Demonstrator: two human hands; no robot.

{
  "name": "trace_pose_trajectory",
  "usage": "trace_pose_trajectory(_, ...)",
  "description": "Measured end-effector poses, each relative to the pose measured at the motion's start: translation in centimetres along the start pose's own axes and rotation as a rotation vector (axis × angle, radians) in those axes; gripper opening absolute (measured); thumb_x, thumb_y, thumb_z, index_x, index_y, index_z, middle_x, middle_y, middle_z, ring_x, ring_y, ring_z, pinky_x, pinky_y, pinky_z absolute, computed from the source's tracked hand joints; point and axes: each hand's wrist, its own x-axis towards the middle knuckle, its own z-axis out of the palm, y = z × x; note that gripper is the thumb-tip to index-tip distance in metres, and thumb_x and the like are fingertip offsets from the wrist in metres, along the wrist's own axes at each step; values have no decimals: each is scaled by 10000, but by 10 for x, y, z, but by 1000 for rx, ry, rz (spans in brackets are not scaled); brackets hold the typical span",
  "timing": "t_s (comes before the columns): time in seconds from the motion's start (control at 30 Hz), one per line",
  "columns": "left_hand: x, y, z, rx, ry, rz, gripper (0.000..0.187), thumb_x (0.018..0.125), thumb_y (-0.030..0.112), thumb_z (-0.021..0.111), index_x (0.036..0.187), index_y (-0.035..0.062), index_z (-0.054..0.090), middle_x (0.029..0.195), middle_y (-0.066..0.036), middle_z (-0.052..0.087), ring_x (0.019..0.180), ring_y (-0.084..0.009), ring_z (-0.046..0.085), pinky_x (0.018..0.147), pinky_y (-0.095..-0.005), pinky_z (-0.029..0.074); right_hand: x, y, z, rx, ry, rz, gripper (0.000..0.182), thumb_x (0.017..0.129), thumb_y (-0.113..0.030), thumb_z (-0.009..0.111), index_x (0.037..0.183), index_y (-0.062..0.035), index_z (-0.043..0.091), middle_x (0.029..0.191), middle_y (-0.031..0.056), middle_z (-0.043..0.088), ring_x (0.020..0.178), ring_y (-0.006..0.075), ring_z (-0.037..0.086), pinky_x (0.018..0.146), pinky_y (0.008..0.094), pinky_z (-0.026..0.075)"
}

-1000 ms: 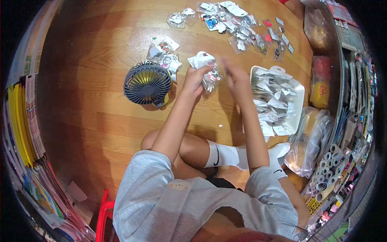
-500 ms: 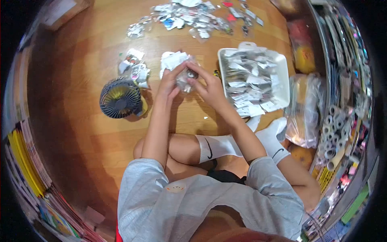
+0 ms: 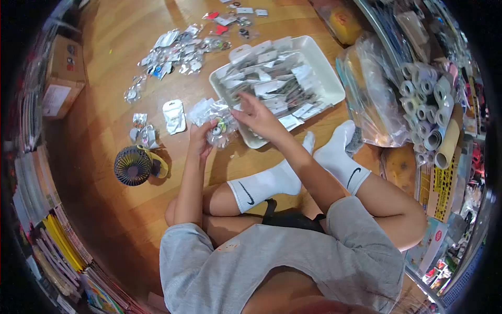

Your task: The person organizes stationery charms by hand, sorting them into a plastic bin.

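My left hand is closed on a bunch of clear plastic packets with small round items inside, held above the wooden floor. Just to their right, my right hand has its thumb and fingers apart, over the near left rim of a white tray. Rows of packets with white card tops fill much of that tray. Left of the held bunch, a white packet lies on the floor.
A small fan stands at left, with a few packets behind it. Farther off spreads a pile of packets. A cardboard box sits at far left; plastic-wrapped goods and rolls line the right side.
My right hand has come away from the bunch toward the tray, while my left hand keeps holding the packets. The camera view has turned, so the tray appears farther left.
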Motion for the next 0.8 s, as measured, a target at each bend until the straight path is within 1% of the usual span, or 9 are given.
trace_pose_trajectory(0.03,-6,-3,12,-6,25,-63,547,658,-15,567,1163,9,356,1040,-109,503,914,-204,529,791,-314,454,-8,2,-7,12,9,-8,494,791,-239,567,1158,34,382,1104,162,491,999,206,484,838,291,374)
trace_pose_trajectory(0.1,-10,-25,43,97,53,56,484,667,10,563,1119,15,388,988,-96,522,876,-192,540,761,-296,446,-25,0,-20,229,-264,66,445,821,-236,528,1156,22,390,1061,107,513,931,151,495,786,273,400)
trace_pose_trajectory(0.3,-11,-35,98,381,-11,156,419,687,49,591,1077,11,442,991,-85,527,859,-158,532,739,-275,434,-45,7,-61,309,-232,-63,373,843,-206,497,1149,-12,408,1000,65,522,890,113,491,751,255,407)
trace_pose_trajectory(0.47,1,-38,153,771,154,69,387,716,152,646,1033,7,480,920,-71,566,822,-131,548,691,-255,447,-35,-8,-113,270,-168,-240,412,838,-208,510,1165,11,390,1058,78,499,953,125,472,795,252,398)
trace_pose_trajectory(0.57,15,-40,162,671,22,73,393,713,150,653,1036,10,479,900,-66,576,784,-128,561,636,-250,461,-26,-20,-143,265,-234,-212,383,845,-151,491,1181,1,390,1100,57,486,995,108,449,849,247,368)
trace_pose_trajectory(0.63,28,-42,165,684,21,80,373,737,162,622,1042,5,474,898,-72,575,781,-142,569,644,-272,473,-13,-22,-153,286,-241,-195,399,855,-183,475,1192,8,380,1100,59,488,992,108,448,848,245,363)
trace_pose_trajectory(0.7,39,-46,166,697,19,87,356,762,173,590,1048,0,468,897,-78,574,779,-156,577,652,-294,486,8,-23,-161,89,-283,-246,398,867,-234,450,1179,9,398,1086,58,498,981,105,449,838,246,366)
trace_pose_trajectory(0.73,44,-47,166,550,20,59,351,762,170,587,1047,3,466,916,-86,570,784,-172,581,666,-312,495,17,-26,-167,-20,-272,-308,462,848,-348,457,1111,31,459,1052,133,525,948,164,495,802,274,396)
trace_pose_trajectory(0.8,52,-54,163,276,32,26,356,757,187,582,1053,29,463,984,-100,557,834,-203,579,723,-334,496,29,-50,-182,-74,-292,-261,509,819,-391,487,1104,30,465,1042,137,529,956,177,495,806,276,394)
